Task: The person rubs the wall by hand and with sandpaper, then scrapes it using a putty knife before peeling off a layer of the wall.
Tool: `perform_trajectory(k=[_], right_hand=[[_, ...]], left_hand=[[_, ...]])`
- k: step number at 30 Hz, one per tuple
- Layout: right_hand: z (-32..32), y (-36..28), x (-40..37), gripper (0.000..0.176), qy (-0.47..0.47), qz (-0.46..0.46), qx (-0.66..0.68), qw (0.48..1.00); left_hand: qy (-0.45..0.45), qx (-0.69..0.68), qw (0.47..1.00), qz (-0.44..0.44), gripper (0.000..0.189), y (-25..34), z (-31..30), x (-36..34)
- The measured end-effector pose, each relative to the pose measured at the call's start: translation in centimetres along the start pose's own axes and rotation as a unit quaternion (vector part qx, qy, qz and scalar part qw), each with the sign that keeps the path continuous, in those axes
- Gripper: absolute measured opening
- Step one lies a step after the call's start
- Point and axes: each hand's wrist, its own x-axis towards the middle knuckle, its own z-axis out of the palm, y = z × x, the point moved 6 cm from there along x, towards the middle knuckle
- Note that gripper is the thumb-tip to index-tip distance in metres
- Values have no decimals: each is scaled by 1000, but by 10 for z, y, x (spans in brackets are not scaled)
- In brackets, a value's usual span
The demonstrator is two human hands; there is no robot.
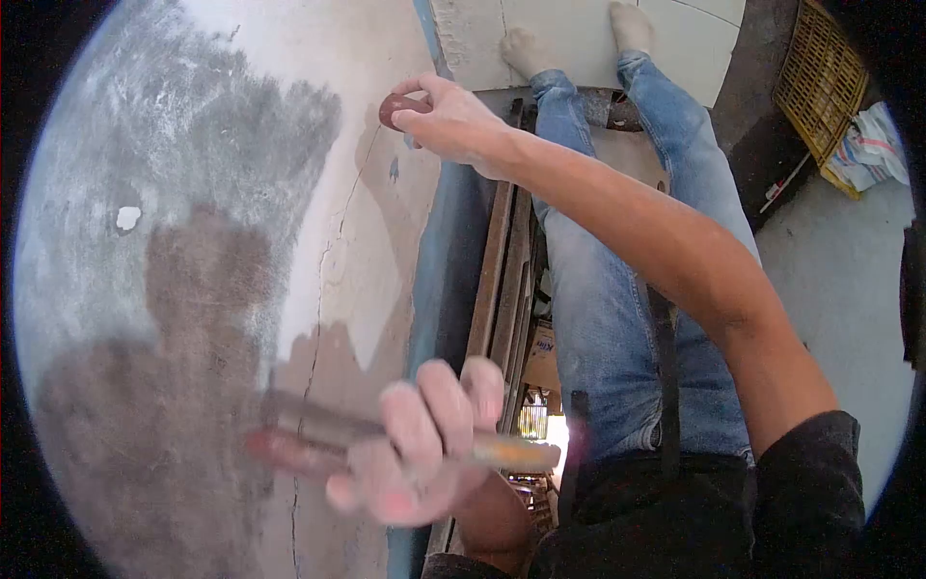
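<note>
My left hand (pixel 415 449), blurred by motion, is closed around a slim tool (pixel 516 452) with a dark red end and a yellowish end. Its exact kind is smeared. Farther up, my right hand (pixel 449 121) pinches a small reddish-brown rounded piece (pixel 397 110) near the surface; contact is hard to judge. Behind both hands is a plastered surface (pixel 386 251), white and beige with a large grey area (pixel 193 106) and a long thin crack (pixel 323 261). White dust coats my fingers.
A blue edge strip (pixel 434 280) borders the plaster beside wooden rails (pixel 502 280). My jeans-clad legs (pixel 617 318) stretch toward pale tiles (pixel 463 39). A yellow woven plastic basket (pixel 815 82) and a white striped sack (pixel 873 150) lie at the right.
</note>
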Motion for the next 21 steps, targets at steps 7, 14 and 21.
perform_trajectory(k=[7, 14, 21], right_hand=[[31, 9, 5, 48, 83, -89, -59, 991], [54, -4, -15, 46, 128, -152, -117, 973], [64, -4, -28, 50, 129, -126, -131, 975]], left_hand=[[-39, 55, 998, -19, 15, 27, 36, -9], [-199, -14, 979, -34, 21, 25, 29, 5], [-118, 58, 989, -67, 18, 29, 38, -1]])
